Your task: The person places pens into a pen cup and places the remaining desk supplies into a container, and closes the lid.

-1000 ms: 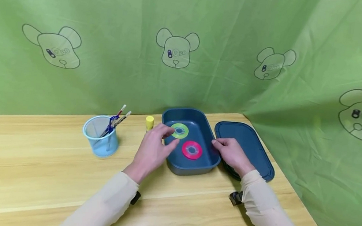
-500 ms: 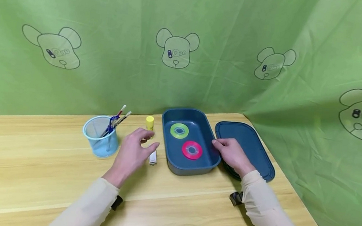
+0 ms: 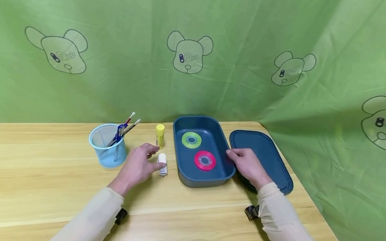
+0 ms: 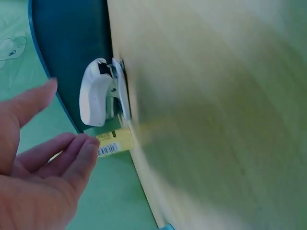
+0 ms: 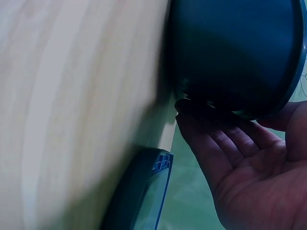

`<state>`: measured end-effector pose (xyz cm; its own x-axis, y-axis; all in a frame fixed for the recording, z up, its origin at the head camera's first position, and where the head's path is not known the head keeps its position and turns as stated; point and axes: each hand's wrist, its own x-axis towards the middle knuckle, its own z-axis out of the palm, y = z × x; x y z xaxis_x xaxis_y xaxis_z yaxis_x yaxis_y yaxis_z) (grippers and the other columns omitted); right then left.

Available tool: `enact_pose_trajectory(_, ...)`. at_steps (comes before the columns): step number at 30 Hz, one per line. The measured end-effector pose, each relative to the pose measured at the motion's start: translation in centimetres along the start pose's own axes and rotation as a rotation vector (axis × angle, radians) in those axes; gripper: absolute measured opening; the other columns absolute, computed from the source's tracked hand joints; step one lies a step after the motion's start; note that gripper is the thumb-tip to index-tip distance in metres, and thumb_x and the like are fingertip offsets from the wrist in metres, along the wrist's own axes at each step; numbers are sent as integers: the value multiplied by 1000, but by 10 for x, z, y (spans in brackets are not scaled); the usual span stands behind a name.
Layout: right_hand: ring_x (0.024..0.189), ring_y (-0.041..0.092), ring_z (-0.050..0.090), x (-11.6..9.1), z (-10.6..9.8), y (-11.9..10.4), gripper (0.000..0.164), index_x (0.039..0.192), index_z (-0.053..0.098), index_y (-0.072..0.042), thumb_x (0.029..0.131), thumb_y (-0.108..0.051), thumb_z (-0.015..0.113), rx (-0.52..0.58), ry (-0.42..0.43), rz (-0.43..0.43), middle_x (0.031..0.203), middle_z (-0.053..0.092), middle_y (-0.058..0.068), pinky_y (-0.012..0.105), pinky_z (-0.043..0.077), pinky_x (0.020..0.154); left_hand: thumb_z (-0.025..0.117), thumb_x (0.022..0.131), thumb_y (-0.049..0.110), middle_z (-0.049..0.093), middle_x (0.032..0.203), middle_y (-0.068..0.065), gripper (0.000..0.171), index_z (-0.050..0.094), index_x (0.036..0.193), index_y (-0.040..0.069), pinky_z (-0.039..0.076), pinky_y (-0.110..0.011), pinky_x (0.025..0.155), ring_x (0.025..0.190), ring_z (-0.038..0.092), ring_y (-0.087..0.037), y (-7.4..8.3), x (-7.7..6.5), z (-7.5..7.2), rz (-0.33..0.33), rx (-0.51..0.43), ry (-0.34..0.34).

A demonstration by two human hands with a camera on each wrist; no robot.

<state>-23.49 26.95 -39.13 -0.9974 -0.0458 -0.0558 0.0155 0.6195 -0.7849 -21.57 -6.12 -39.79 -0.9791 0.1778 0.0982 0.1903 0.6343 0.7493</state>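
My left hand (image 3: 138, 166) hovers beside a small white stapler (image 3: 162, 159), thumb and fingers parted with nothing between them. In the left wrist view the stapler (image 4: 92, 100) stands just past the fingertips. A yellow glue stick (image 3: 160, 136) stands upright behind it. My right hand (image 3: 247, 164) grips the right wall of the dark blue box (image 3: 186, 179), thumb at the rim and fingers along the outside, as the right wrist view shows. Inside the box lie a green tape roll (image 3: 197, 142) and a pink tape roll (image 3: 212, 163).
A dark blue lid (image 3: 267, 150) lies to the right of the box, partly under my right forearm. On the left stands a light blue mesh cup (image 3: 109, 155) with pens and pencils. A green curtain (image 3: 217, 87) hangs behind the wooden table (image 3: 31, 182).
My left hand has moved from over the box leftward and down to the stapler, which is now uncovered. My right hand has stayed on the box wall.
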Motion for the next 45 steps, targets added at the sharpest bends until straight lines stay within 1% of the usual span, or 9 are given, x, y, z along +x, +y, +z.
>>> enact_pose_trajectory(3,101,24,56,0,-1,0,36,115,69,6,103,-24,53,-6,4,-3,109,67,15,31,46,86,85,78,21,56,134,-16,67,55,134,-1,44,-48,103,121,53,-36,-2,3,1,-13,22,-69)
enact_pose_trajectory(5,100,24,56,0,-1,0,36,115,69,6,103,-23,53,-10,6,-4,108,67,15,31,46,85,86,77,21,52,138,-17,72,52,137,-2,40,-50,107,126,49,-37,-3,4,3,-4,28,-104)
enact_pose_trajectory(9,104,25,56,-1,-1,0,36,117,68,6,103,-23,52,-9,4,-3,112,66,16,33,46,89,87,75,19,50,139,-18,76,50,138,-3,35,-49,110,129,46,-37,-4,7,7,16,39,-139)
enact_pose_trajectory(13,105,25,56,-1,0,1,36,117,68,7,103,-23,52,-7,4,1,113,66,16,34,46,91,87,75,18,51,137,-17,77,50,138,-4,36,-47,110,127,47,-35,-6,9,9,13,47,-141)
enact_pose_trajectory(19,103,25,56,-1,1,1,36,117,68,6,103,-23,52,-6,4,0,110,66,15,32,47,88,87,75,17,54,134,-18,75,51,136,-6,39,-47,108,123,50,-34,-4,10,11,17,56,-131)
enact_pose_trajectory(25,106,26,56,0,1,0,37,120,66,6,103,-24,52,-1,-3,10,114,65,17,34,46,90,87,74,11,53,133,-19,74,50,136,-7,44,-45,104,117,54,-34,-1,11,13,19,62,-159)
enact_pose_trajectory(31,105,26,55,0,1,-1,37,119,66,7,103,-23,52,-4,-1,7,113,65,17,34,46,89,86,73,5,51,135,-20,75,48,137,-9,44,-44,104,117,54,-34,-2,12,15,32,79,-170)
enact_pose_trajectory(37,106,26,55,0,1,0,37,120,66,7,103,-23,52,0,-1,9,115,65,17,35,46,90,86,73,5,51,130,-22,76,46,136,-12,45,-44,104,114,55,-34,-2,12,16,34,109,-172)
enact_pose_trajectory(45,105,26,55,0,1,0,37,120,66,7,103,-23,52,2,0,5,114,65,17,35,46,90,85,75,8,54,120,-19,73,48,135,-11,47,-42,101,105,57,-31,0,12,16,17,159,-194)
